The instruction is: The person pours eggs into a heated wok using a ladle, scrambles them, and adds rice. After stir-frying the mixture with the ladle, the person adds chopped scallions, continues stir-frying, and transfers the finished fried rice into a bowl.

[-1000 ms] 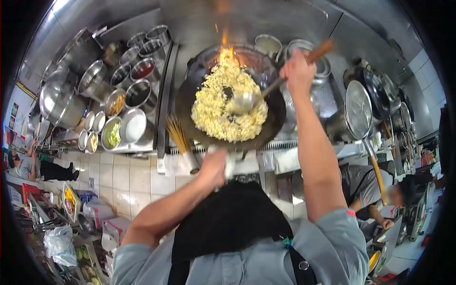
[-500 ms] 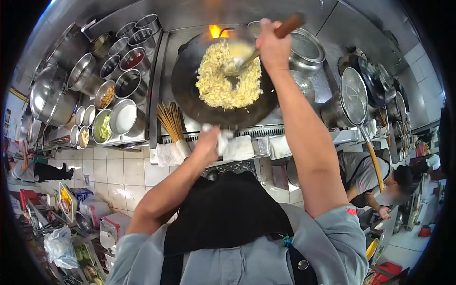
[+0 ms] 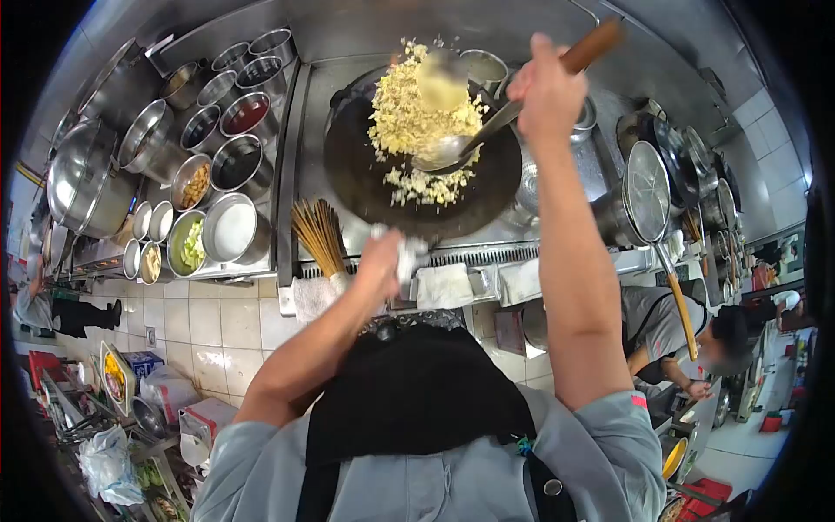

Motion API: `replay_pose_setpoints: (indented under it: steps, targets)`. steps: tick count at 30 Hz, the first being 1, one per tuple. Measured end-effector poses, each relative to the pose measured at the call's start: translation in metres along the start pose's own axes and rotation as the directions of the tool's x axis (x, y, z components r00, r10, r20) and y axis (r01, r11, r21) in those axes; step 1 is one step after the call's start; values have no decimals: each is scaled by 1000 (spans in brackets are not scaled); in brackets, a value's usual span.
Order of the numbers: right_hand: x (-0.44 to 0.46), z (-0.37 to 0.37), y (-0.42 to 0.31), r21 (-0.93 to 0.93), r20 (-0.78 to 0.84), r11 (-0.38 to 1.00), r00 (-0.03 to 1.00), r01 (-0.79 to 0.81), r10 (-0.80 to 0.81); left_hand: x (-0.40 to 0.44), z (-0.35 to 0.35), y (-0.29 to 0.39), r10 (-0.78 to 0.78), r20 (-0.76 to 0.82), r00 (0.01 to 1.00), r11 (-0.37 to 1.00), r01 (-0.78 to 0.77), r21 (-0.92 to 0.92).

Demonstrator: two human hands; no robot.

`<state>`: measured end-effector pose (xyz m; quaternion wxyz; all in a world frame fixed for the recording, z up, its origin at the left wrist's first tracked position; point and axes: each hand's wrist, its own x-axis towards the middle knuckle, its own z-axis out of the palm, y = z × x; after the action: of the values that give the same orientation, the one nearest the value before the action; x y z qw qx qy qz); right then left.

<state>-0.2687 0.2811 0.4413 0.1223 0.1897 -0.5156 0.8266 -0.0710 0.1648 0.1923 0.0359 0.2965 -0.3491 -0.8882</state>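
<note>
The right hand [image 3: 550,94] is closed round the brown wooden handle of a long metal ladle [image 3: 442,154], whose round bowl is among the grains over the wok. The left hand [image 3: 381,265] is closed on a folded white cloth [image 3: 410,258] at the near rim of a large, dark, round-bottomed metal wok [image 3: 365,187]; whether it also grips a wok handle beneath the cloth cannot be told.

Hazards, as judged: grains could spill past the far rim onto the steel stove top [image 3: 310,96] if the wok is tipped or jerked too hard, or if the ladle pushes too far. Should the cloth slip, the left hand could meet hot metal.

The yellow-and-white rice-like food [image 3: 404,122] is loose and uneven, its main mass over the far half of the wok, with some grains apparently in the air at the far rim. A smaller band lies apart, nearer the middle. Part of the mass is blurred.

Further left, a bundled tan stick brush [image 3: 317,230] stands near the wok; beyond it is a round metal pot with white contents [image 3: 230,228].
</note>
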Motion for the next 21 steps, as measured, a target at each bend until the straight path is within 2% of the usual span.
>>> replay_pose_setpoints:
  steps: [1, 2, 4, 5, 7, 8, 10, 11, 12, 14, 15, 16, 18, 20, 21]
  targets:
    - [2, 5, -18, -43, 9, 999, 1000, 21, -21, 17, 16, 24, -98, -46, 994, 995, 99, 21]
    - [0, 5, -28, -13, 30, 999, 999, 39, -39, 50, 11, 21, -18, 45, 999, 1000, 17, 19]
    - [0, 9, -42, 57, 84, 995, 993, 78, -82, 72, 24, 25, -51, -27, 998, 996, 52, 69]
    - [1, 14, -31, -1, 49, 996, 995, 91, -91, 94, 16, 15, -58, -54, 997, 994, 63, 93]
    - [-10, 9, 27, -117, -31, 988, 994, 104, -109, 98, 5, 13, -100, -59, 993, 959, 112, 260]
    - [-9, -11, 94, -186, -15, 974, 991, 130, -135, 92, -3, 8, -126, -69, 990, 930, 142, 339]
    - [2, -23, 140, -151, 0, 984, 995, 95, -96, 40, -15, 15, -143, 73, 987, 957, 120, 265]
    - [8, -19, 122, -48, 1, 998, 1000, 30, -30, 10, -29, 27, -216, 211, 953, 957, 164, 241]
    - [4, -19, 102, 51, -11, 997, 999, -50, 50, -27, -38, 41, -292, 115, 949, 938, 261, 227]
    - [6, -12, 54, 44, 64, 997, 996, -59, 56, -83, -82, 51, -258, 134, 957, 966, 255, 41]
    - [0, -13, 38, 35, 93, 997, 993, -70, 66, -115, -89, 59, -219, 3, 976, 975, 219, -31]
    - [-9, -18, 38, -12, 98, 998, 993, -59, 60, -138, -103, 59, -165, -162, 973, 984, 152, -91]
    - [-21, -27, 45, -103, 108, 994, 993, -32, 43, -169, -167, 50, -106, -171, 980, 979, 73, -190]
    - [-13, -48, 109, -109, 142, 992, 987, -63, 79, -194, -228, 20, -25, -410, 912, 998, -4, -70]
    - [-7, -54, 119, -31, 160, 998, 986, -47, 51, -210, -263, -2, -57, -506, 861, 996, 16, -86]
